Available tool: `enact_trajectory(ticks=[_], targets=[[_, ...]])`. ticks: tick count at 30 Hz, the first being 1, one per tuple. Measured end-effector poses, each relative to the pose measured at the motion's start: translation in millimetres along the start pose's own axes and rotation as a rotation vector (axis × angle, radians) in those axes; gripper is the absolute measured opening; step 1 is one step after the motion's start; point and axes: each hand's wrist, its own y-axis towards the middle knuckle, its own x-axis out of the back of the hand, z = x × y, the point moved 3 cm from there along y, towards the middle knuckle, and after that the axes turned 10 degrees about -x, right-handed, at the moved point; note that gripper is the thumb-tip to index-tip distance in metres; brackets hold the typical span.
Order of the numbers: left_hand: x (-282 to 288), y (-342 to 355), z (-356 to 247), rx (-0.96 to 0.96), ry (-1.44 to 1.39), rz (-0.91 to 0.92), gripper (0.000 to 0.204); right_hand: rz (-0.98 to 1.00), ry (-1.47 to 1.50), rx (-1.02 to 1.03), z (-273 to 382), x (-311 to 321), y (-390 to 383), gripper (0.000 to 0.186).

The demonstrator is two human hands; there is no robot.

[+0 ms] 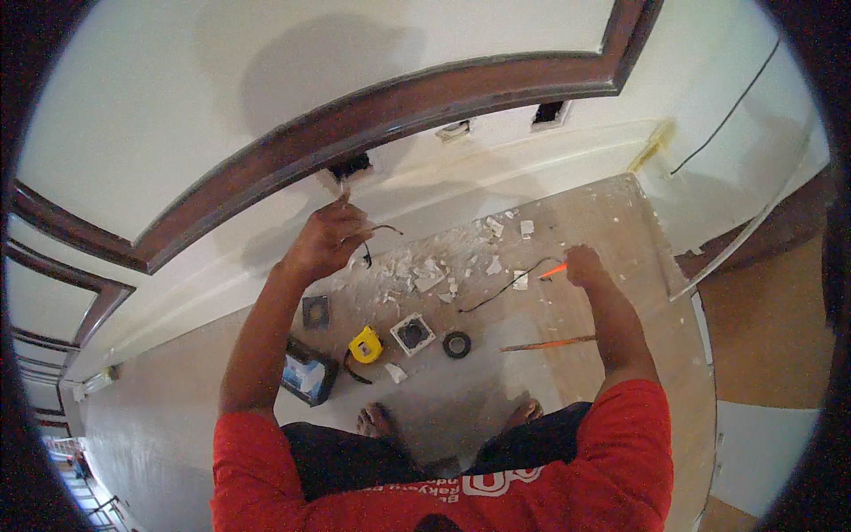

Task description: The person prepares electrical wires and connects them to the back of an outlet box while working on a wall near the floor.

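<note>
My left hand (324,241) is raised by the wall, just below a dark square hole (350,167) cut under the wooden moulding. Its fingers are closed on a thin electrical wire (387,229), whose bent end sticks out to the right. A short black piece (367,257) dangles beneath the fingers. Out to the right, my right hand (583,265) is closed round a tool with a tapered bright orange part (553,271); the rest of it is hidden in the fist. A thin dark cable (510,285) lies on the floor beside that hand.
White plaster chips (430,277) litter the floor along the wall. Nearer me are a yellow tape measure (364,345), a white-framed square fitting (412,334), a black tape roll (456,344), a dark case (308,372) and a long thin rod (548,343). Another wall hole (549,113) is farther right.
</note>
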Motion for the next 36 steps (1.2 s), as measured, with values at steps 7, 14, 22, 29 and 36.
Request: enact_trajectory(ticks=[7, 14, 22, 29, 36], targets=[[5, 17, -17, -0.039, 0.113, 0.036, 0.010, -0.228, -0.089, -0.089, -15, -11, 11, 0.020], [6, 0, 1, 0.307, -0.027, -0.217, 0.014, 0.008, 0.057, -0.206, -15, -3, 21, 0.038], [-3, -15, 20, 0.588, -0.625, -0.655, 0.021, 0.038, -0.011, -0.370, -36, -19, 13, 0.036], [-4, -13, 18, 0.459, -0.590, -0.569, 0.020, 0.113, 0.017, -0.429, -53, -36, 22, 0.033], [-11, -18, 8, 0.163, 0.235, -0.193, 0.016, -0.125, -0.022, -0.448, -83, -65, 35, 0.034]])
